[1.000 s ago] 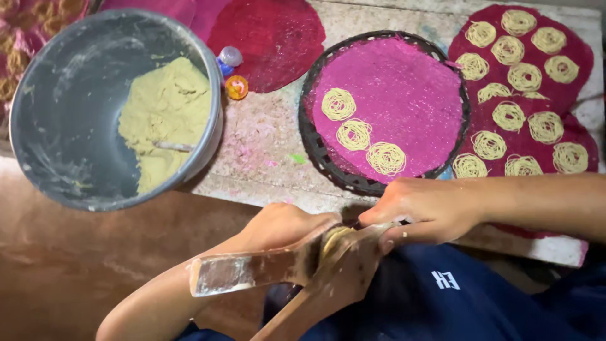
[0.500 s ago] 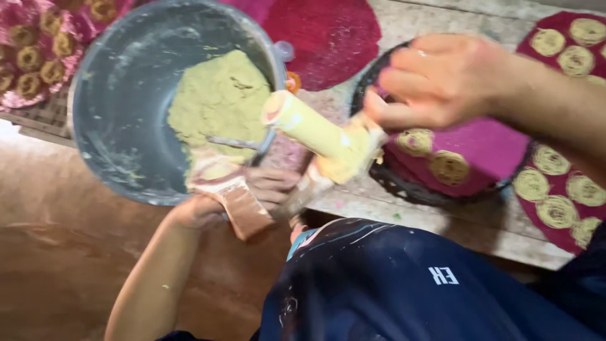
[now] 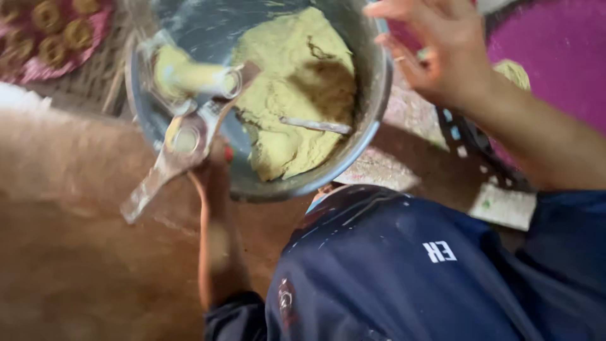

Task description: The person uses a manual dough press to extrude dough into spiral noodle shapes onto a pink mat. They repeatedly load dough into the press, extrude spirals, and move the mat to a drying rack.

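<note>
— Steel press (image 3: pixel 183 132) is hanging over the near-left rim of the bowl (image 3: pixel 372 126). Who is holding it?

— From the head view, the left hand (image 3: pixel 218 158) is gripping it from below, close to the hinge. The fingers are blurring, but they're closed around the metal. The long handle is pointing down-left, out past the rim.

— And the barrel?

— The barrel end (image 3: pixel 189 76) is sitting over the inside of the bowl, coated in yellow-green dough. My guess is she's keeping it there so smears are dropping back in rather than onto the brown floor (image 3: pixel 76 271).

— Right hand?

— The right hand (image 3: pixel 435 50) is hovering above the far-right rim with its fingers spread, holding nothing and touching nothing.

— Where's the bulk dough sitting?

— The dough mass (image 3: pixel 297 95) is piling against the right wall of the bowl, leaving the left side bare. A flat metal spoon (image 3: pixel 315 124) is lying in it, handle end free, so it's staying within reach.

— Anything around it?

— A magenta mat (image 3: pixel 555 63) is lying to the right in a dark basket (image 3: pixel 467 145), with one dough coil (image 3: pixel 511 72) showing near the wrist. A pink tray (image 3: pixel 57 31) of coils is sitting top left, well apart. Both are flanking the bowl, probably to keep reaches short.
</note>
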